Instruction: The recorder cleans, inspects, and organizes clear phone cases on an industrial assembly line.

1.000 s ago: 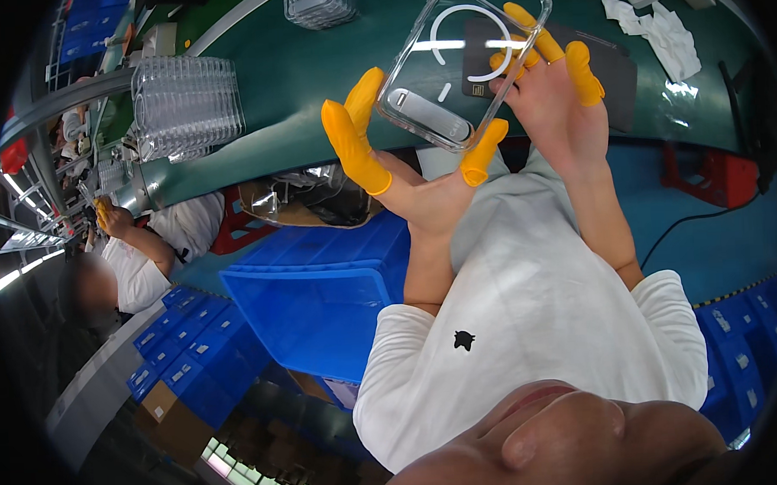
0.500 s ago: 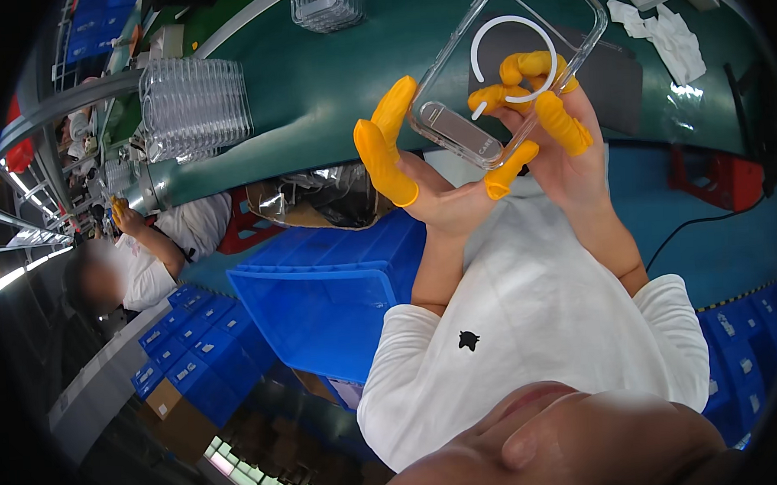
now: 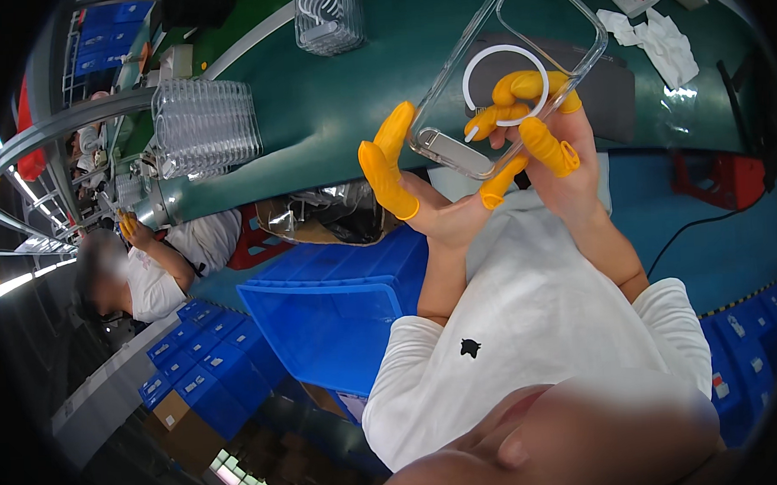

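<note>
A clear phone case [image 3: 458, 76] with a white ring and a grey strip near its lower end is held up in front of me, tilted. Yellow finger cots cover the fingertips of both hands. My left hand [image 3: 439, 201] grips the lower end, with fingers by its left edge and the thumb at the lower right corner. On the right edge, my right hand [image 3: 563, 161] is closed around the case. Some of its fingers show through the clear back, by the ring; exactly where they touch is hard to make out.
On the green bench [image 3: 314, 116] lies a dark grey mat [image 3: 612, 103]. Stacked clear cases [image 3: 206, 129] stand left, with another stack [image 3: 329, 24] farther back. White tissue [image 3: 662, 48] lies right. A blue bin [image 3: 323, 328] sits below; a co-worker [image 3: 160, 270] sits left.
Both hands still hold the case, which sits slightly lower in view. The right fingers have shifted a little behind the ring. The surroundings have slid slightly down and right in view.
</note>
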`<act>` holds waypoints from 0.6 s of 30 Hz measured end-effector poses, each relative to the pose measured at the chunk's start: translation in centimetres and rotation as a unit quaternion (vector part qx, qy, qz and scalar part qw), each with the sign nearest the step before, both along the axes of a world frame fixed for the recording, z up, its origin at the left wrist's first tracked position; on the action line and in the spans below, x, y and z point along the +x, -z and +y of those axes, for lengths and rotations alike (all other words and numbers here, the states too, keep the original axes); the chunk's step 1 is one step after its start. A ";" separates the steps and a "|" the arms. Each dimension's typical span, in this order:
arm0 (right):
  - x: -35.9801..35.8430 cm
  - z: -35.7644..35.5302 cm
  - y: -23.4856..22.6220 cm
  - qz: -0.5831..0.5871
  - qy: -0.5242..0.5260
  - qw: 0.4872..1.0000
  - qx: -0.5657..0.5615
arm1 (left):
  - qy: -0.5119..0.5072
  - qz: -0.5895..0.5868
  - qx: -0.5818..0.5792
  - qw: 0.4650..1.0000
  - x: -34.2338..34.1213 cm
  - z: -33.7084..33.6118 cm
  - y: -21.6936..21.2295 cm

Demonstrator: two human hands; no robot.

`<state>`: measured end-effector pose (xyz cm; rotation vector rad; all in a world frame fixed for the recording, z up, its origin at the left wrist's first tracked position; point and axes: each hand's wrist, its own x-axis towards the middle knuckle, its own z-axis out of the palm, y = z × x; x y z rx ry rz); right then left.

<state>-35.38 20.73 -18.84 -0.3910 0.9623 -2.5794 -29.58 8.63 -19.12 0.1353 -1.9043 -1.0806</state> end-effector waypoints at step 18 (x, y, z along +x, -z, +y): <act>-8.1 -6.2 -3.1 0.277 0.069 0.916 0.281 | -0.047 0.030 0.176 0.983 -0.5 -7.1 2.4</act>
